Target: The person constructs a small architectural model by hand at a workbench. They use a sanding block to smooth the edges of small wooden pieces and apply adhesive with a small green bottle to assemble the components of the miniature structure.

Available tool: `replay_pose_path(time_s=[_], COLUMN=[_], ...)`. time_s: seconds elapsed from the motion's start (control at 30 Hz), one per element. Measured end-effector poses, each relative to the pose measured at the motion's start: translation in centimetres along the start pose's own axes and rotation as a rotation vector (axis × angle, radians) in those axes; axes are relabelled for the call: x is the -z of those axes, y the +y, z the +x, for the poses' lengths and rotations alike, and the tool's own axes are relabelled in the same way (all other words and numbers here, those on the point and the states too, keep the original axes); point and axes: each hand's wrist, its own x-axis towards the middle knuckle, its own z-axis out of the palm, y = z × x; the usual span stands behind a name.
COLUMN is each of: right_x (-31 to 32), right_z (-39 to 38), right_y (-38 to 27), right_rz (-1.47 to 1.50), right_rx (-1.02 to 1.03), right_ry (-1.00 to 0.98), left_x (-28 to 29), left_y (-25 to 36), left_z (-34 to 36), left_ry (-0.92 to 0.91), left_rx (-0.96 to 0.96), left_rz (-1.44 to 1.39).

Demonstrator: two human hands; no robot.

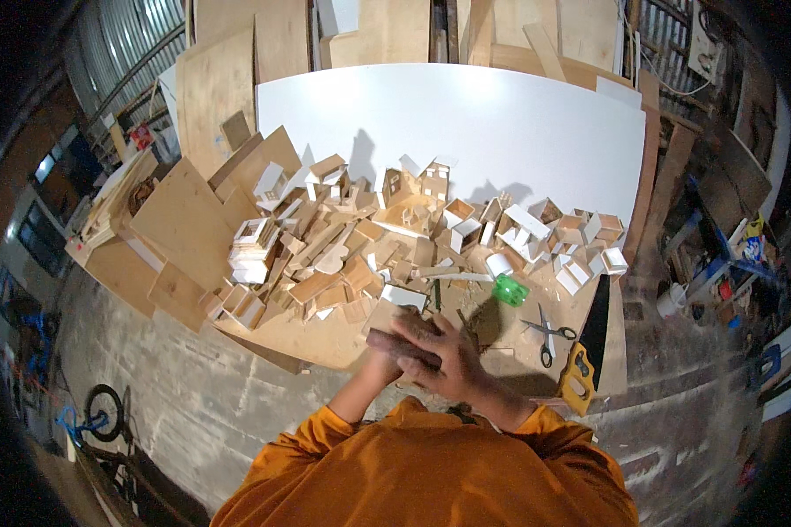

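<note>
In the head view, my left hand (380, 360) and my right hand (448, 356) overlap in front of my body, at the near edge of the wooden work board (299, 336). The right hand's fingers stretch over the left, whose fingers are mostly hidden and blurred; anything between them is unclear. Just beyond them lie a white-topped board piece (402, 296) and wood offcuts. To the right are a green plastic object (510, 290), black-handled scissors (549, 332) and a hand saw (578, 378) with a yellow handle.
Small wooden and white model houses (413, 189) and scraps crowd the board before a large white panel (448, 114). Plywood sheets (171, 224) lean at the left. A bicycle wheel (104, 413) is at lower left, and a cluttered blue stand (716, 255) at right.
</note>
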Motion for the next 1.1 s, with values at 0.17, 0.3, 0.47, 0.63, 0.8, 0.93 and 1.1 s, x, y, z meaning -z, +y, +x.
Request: replay_pose_path(time_s=[0.17,0.3,0.47,0.63,0.8,0.93,1.1], right_x=[0.3,0.2,0.5,0.5,0.4,0.7,1.8], right_z=[0.7,-0.5,0.6,0.0,1.1,0.5,0.3], right_y=[2.0,0.6,1.7,0.7,-0.5,0.5,7.6], right_rz=[0.001,0.048,-0.009,-0.031,0.054,0.063,0.271], right_rx=[-0.079,-0.014,-0.071,-0.033,-0.093,-0.105,-0.507], right_ry=[0.043,-0.034,0.018,-0.028,0.004,-0.023,0.037], left_x=[0.2,-0.3,0.0,0.0,0.7,0.8,1.1], left_y=[1.8,-1.7,-1.0,-1.1,-1.4,0.0,6.0], left_z=[0.1,-0.6,-0.8,0.0,-0.1,-0.5,0.7], left_ry=[-0.017,0.118,0.016,0.013,0.025,-0.012,-0.043], left_rx=[-0.073,0.505,-0.007,-0.296,0.020,-0.006,0.215], left_rz=[0.062,-1.150,0.220,0.459,0.018,0.205,-0.139])
